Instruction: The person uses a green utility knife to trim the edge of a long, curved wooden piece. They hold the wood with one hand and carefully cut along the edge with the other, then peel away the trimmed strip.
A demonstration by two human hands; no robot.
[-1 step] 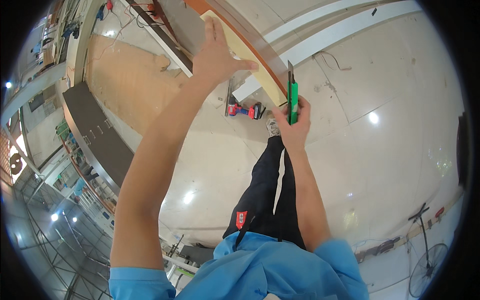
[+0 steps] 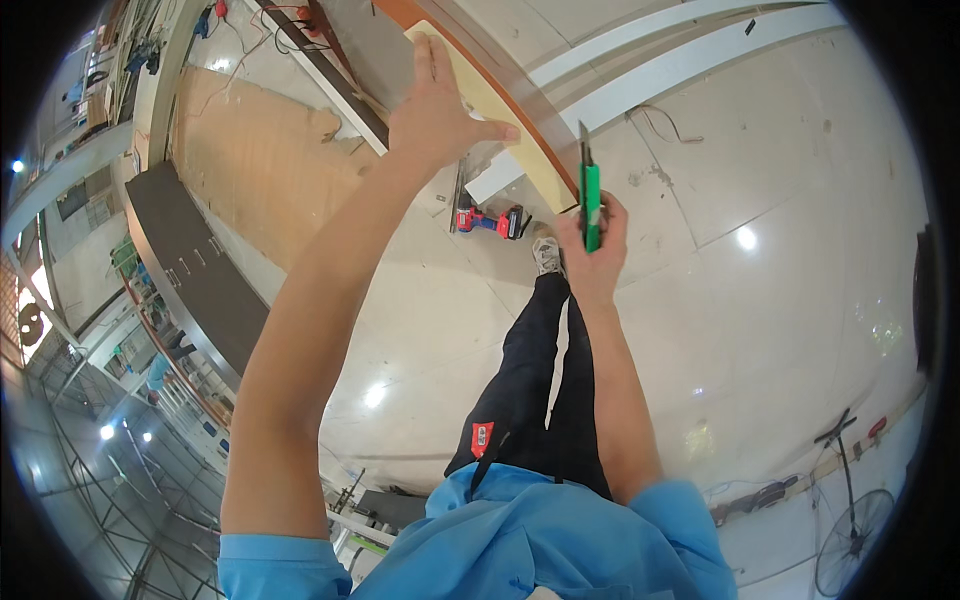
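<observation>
My left hand (image 2: pixel 435 120) lies on a cream-coloured strip (image 2: pixel 540 172), its fingers stretched along the strip and its thumb spread across it. The strip runs along an orange-brown edged board (image 2: pixel 515 108). My right hand (image 2: pixel 597 240) is wrapped round a green utility knife (image 2: pixel 592 205), held upright at the strip's near end. The knife's dark blade points away from me, just right of the board's end. Part of the fingers on the knife is hidden behind its handle.
On the tiled floor below the strip lies a red and blue cordless power tool (image 2: pixel 490 220) with a black battery. White beams (image 2: pixel 690 60) cross at the far right. A tan sheet (image 2: pixel 250 160) and a dark drawer-like panel (image 2: pixel 185 240) are at left; a fan (image 2: pixel 855 540) stands lower right.
My right hand and the utility knife have shifted very slightly to the right, and the knife leans a little differently. The left hand stays on the strip.
</observation>
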